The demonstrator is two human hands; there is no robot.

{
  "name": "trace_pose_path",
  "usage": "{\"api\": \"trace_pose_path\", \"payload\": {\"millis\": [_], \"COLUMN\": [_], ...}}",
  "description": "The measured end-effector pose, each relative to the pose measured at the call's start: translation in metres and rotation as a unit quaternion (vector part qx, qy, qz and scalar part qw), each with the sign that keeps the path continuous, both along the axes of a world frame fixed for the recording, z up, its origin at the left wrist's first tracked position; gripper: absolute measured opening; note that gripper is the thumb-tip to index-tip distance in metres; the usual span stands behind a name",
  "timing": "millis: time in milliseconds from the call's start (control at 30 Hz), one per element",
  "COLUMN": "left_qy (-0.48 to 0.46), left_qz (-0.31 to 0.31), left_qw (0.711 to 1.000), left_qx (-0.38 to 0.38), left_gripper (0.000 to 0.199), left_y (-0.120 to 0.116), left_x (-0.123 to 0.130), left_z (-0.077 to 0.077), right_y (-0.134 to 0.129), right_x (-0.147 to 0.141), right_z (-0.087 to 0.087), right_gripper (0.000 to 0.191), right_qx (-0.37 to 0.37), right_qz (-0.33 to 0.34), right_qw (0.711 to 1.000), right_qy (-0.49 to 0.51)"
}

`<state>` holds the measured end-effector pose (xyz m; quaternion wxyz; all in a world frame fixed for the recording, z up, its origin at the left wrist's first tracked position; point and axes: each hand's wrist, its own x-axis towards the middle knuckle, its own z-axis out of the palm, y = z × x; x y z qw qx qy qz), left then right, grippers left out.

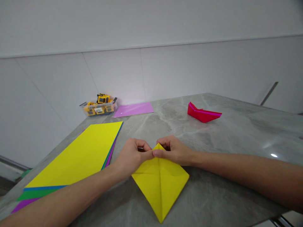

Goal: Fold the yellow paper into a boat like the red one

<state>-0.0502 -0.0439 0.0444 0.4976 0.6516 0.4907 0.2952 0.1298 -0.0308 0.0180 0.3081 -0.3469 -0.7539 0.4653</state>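
A piece of folded yellow paper [163, 183], shaped like a diamond with crease lines crossing it, lies in front of me with one corner pointing toward me. My left hand [134, 154] pinches its upper left edge near the far corner. On the other side of that corner, my right hand [174, 151] grips the paper between thumb and bent fingers. The two thumbs meet over the center crease. Fingertips behind the paper are partly hidden.
Left of me, a fanned stack of colored paper [80, 154] lies on the grey marble-patterned table [170, 121]. A clear bin [99, 108] of yellow toy vehicles and a pinkish-purple paper stack [133, 109] are near the wall. A red folded paper boat [204, 114] sits back right.
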Motion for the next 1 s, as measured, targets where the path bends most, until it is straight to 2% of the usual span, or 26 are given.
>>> {"api": "trace_pose_path", "payload": {"millis": [100,233,333,400,533,600,667,833,1000], "left_qy": [-0.023,-0.048,-0.072,-0.145,-0.344,-0.380,-0.376,-0.346,-0.340], "left_qz": [-0.029,-0.063,-0.037,-0.005,0.051,0.021,-0.020,-0.050,-0.061], "left_qw": [0.999,0.997,0.994,0.982,0.921,0.905,0.908,0.922,0.928], "left_qx": [-0.009,-0.021,-0.077,-0.118,-0.174,-0.193,-0.183,-0.166,-0.137], "left_gripper": [0.031,0.032,0.028,0.024,0.036,0.039,0.035,0.040,0.036], "left_y": [0.002,0.003,0.004,0.006,0.013,0.016,0.015,0.009,0.008], "left_x": [-0.002,-0.002,-0.002,-0.003,-0.007,-0.006,-0.003,0.003,0.000], "left_z": [-0.004,-0.009,-0.010,-0.009,-0.010,-0.013,-0.018,-0.024,-0.025], "right_y": [0.001,0.001,0.003,0.006,0.012,0.014,0.014,0.010,0.008], "right_x": [0.003,0.003,0.002,0.002,0.004,0.004,0.003,-0.001,-0.006], "right_z": [0.001,0.001,-0.001,-0.003,-0.003,-0.003,-0.006,-0.010,-0.006], "right_gripper": [0.050,0.054,0.053,0.051,0.047,0.045,0.045,0.045,0.044], "right_qx": [-0.072,-0.130,-0.168,-0.180,-0.146,-0.109,-0.080,-0.044,-0.135], "right_qz": [0.079,0.098,0.063,0.020,-0.095,-0.145,-0.169,-0.187,-0.122], "right_qw": [0.994,0.986,0.980,0.977,0.966,0.960,0.958,0.957,0.946], "right_qy": [0.015,0.043,0.082,0.114,0.193,0.214,0.219,0.218,0.268]}}
